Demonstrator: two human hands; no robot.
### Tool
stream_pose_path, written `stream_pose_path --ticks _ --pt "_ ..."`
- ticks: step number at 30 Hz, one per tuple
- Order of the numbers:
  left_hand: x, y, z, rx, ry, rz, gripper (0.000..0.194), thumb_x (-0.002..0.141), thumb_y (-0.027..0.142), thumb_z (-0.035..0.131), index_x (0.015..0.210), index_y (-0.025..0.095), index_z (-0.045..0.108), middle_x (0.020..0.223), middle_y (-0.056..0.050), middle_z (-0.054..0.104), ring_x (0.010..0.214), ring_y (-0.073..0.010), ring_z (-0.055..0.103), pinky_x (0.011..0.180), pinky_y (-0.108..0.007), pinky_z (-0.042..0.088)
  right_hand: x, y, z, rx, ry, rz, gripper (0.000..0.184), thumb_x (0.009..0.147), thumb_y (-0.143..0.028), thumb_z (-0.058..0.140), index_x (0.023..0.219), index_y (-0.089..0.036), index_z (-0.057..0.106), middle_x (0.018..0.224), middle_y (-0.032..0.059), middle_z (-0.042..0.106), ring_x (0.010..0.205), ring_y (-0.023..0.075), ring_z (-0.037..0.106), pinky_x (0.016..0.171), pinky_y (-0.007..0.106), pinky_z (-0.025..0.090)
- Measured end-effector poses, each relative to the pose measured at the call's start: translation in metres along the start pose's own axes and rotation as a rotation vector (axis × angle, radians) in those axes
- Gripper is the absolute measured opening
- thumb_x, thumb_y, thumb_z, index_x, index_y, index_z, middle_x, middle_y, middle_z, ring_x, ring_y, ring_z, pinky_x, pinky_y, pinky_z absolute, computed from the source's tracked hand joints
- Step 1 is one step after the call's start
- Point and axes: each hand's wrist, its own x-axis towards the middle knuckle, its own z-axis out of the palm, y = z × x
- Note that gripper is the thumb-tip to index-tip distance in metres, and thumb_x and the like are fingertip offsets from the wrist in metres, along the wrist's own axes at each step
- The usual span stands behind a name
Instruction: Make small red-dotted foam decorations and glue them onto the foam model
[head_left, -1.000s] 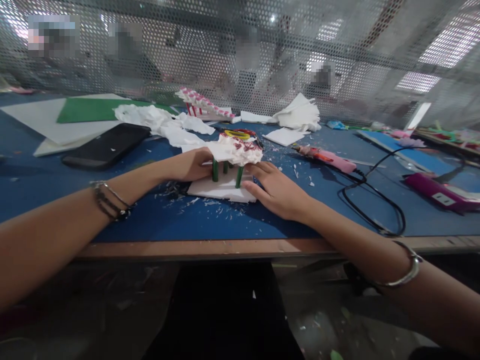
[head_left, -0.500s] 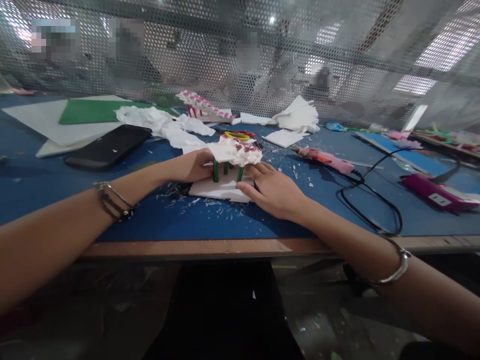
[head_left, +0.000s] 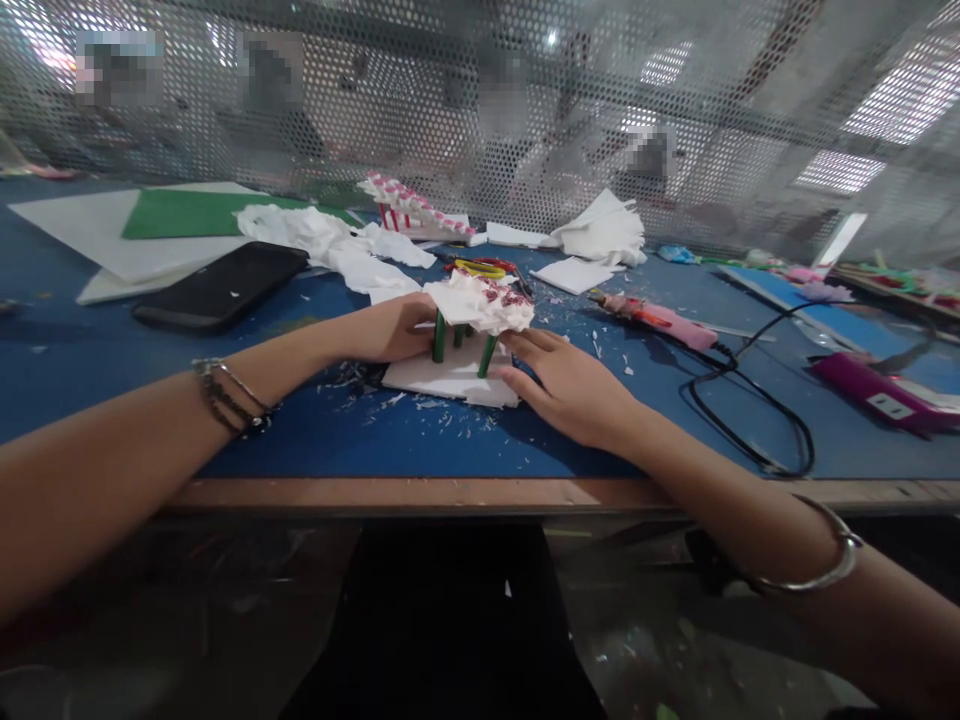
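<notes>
A small foam model (head_left: 480,305) stands on the blue table near its front edge. It has a white crumpled top with red specks, green stick legs (head_left: 439,340) and a flat white foam base (head_left: 442,378). My left hand (head_left: 386,328) is curled against the model's left side, fingers hidden behind the legs. My right hand (head_left: 574,385) lies flat with fingers stretched out, its tips touching the base's right edge.
A black phone (head_left: 221,285) lies at left by white and green sheets (head_left: 180,213). Crumpled white paper (head_left: 315,235), a second red-and-white model (head_left: 409,208), scissors (head_left: 480,268), a pink glue gun (head_left: 652,315) with its black cord (head_left: 750,400), and a perforated screen (head_left: 480,110) behind.
Both hands stay on the model with hardly any movement. The view has shifted slightly, so everything sits a little to the right.
</notes>
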Motion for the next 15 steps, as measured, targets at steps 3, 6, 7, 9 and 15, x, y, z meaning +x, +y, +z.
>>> stream_pose_path --ticks 3,6,7,9,15 --pt "0.0004 0.0008 -0.0001 -0.007 0.002 0.018 0.03 0.077 0.019 0.033 0.086 0.012 0.061 0.092 -0.008 0.063 0.084 -0.0198 0.055 0.075 -0.029 0.043 -0.0019 0.0 -0.0012 -0.026 0.006 -0.005 0.049 0.087 -0.038 0.027 0.122 -0.008 0.042 0.123 0.0126 0.048 0.113 0.0235 0.044 0.092 0.037 0.038" --pt "0.0011 0.0028 -0.0003 -0.016 0.011 0.039 0.031 0.077 0.02 0.034 0.091 0.013 0.06 0.098 -0.008 0.062 0.09 -0.0205 0.054 0.078 -0.029 0.042 -0.0031 -0.0002 -0.0018 -0.055 0.016 -0.011 0.049 0.087 -0.039 0.028 0.121 -0.008 0.043 0.123 0.0139 0.048 0.112 0.0245 0.045 0.091 0.04 0.038" --pt "0.0012 0.0037 -0.0004 -0.014 0.014 0.037 0.031 0.077 0.02 0.034 0.092 0.013 0.06 0.099 -0.008 0.062 0.091 -0.0204 0.054 0.078 -0.028 0.042 -0.0031 -0.0002 -0.0017 -0.056 0.025 -0.012 0.048 0.087 -0.038 0.028 0.121 -0.008 0.043 0.122 0.014 0.049 0.111 0.0244 0.045 0.091 0.04 0.038" --pt "0.0011 0.0052 -0.0009 -0.007 0.017 0.026 0.03 0.077 0.019 0.035 0.091 0.015 0.061 0.098 -0.007 0.062 0.09 -0.0195 0.054 0.077 -0.027 0.042 -0.0025 -0.0003 -0.0016 -0.054 0.037 -0.021 0.047 0.087 -0.036 0.028 0.12 -0.008 0.044 0.121 0.0134 0.05 0.111 0.024 0.045 0.091 0.04 0.038" --pt "0.0002 0.0058 -0.0018 -0.051 0.011 0.036 0.03 0.077 0.021 0.032 0.082 0.014 0.061 0.077 -0.004 0.063 0.07 -0.0148 0.055 0.066 -0.024 0.044 0.001 -0.0018 -0.0016 -0.061 -0.003 -0.054 0.044 0.087 -0.036 0.028 0.108 -0.007 0.055 0.121 0.0127 0.049 0.111 0.0254 0.044 0.091 0.038 0.038"
